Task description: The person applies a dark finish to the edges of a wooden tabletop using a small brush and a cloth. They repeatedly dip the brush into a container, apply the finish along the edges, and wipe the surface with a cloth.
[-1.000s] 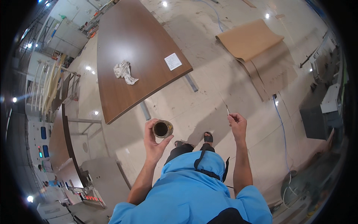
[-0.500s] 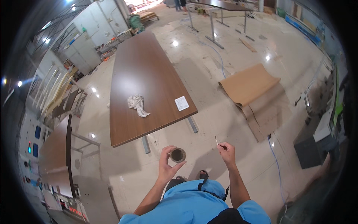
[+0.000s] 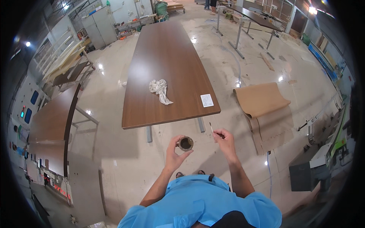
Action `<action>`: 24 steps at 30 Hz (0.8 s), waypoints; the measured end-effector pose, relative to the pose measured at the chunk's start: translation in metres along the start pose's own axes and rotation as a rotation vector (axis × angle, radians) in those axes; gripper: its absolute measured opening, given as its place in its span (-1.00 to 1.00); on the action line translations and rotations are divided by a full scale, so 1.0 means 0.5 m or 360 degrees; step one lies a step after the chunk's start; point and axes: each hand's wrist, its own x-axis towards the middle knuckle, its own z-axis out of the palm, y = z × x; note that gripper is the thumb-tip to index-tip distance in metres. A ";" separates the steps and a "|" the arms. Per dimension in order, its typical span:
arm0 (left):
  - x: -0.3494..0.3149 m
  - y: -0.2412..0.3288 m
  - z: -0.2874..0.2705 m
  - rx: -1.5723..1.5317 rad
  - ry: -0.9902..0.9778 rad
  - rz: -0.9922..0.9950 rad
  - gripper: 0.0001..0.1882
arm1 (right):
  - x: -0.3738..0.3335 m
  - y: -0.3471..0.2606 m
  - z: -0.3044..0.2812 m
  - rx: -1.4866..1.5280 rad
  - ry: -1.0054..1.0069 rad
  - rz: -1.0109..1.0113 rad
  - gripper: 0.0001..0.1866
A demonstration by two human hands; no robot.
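In the head view, your left hand [image 3: 175, 155] curves fingers and thumb around the outside of a small round cup [image 3: 187, 139], holding it firmly, mouth facing up toward the camera, with dark contents visible inside. Your right hand [image 3: 225, 140] is closed in a pinch, thumb against fingers, on a slender brush [image 3: 211, 128], whose dark tip points up and away from you. The cup and brush are near each other but apart, both held in front of your blue shirt [image 3: 190, 201], on the near side of a wood-grain tabletop [image 3: 171, 57]. On that tabletop lie a crumpled, patterned pale rag [image 3: 159, 90], left of centre, and a white printed label [image 3: 207, 100] close to the near right corner. Two grey metal legs [image 3: 149, 134] show below its near edge. To the right, a folded sheet of brown paper [image 3: 262, 100] lies on the pale, glossy floor [image 3: 137, 167]. Farther left stands a second wood-grain tabletop [image 3: 55, 110]; at upper right, a dark table [image 3: 256, 18] stands on metal legs.
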 end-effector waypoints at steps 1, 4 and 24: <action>0.000 -0.007 -0.018 0.0009 0.0039 0.0008 -0.28 | 0.001 -0.004 0.013 -0.0007 -0.0015 -0.0019 -0.87; 0.002 -0.031 -0.065 0.0030 0.0153 0.0025 -0.31 | 0.005 -0.015 0.044 -0.0094 -0.0013 -0.0058 -0.87; 0.000 -0.117 -0.173 0.0020 0.0317 -0.0004 -0.30 | 0.012 -0.115 0.260 -0.0462 -0.0222 -0.0473 -0.92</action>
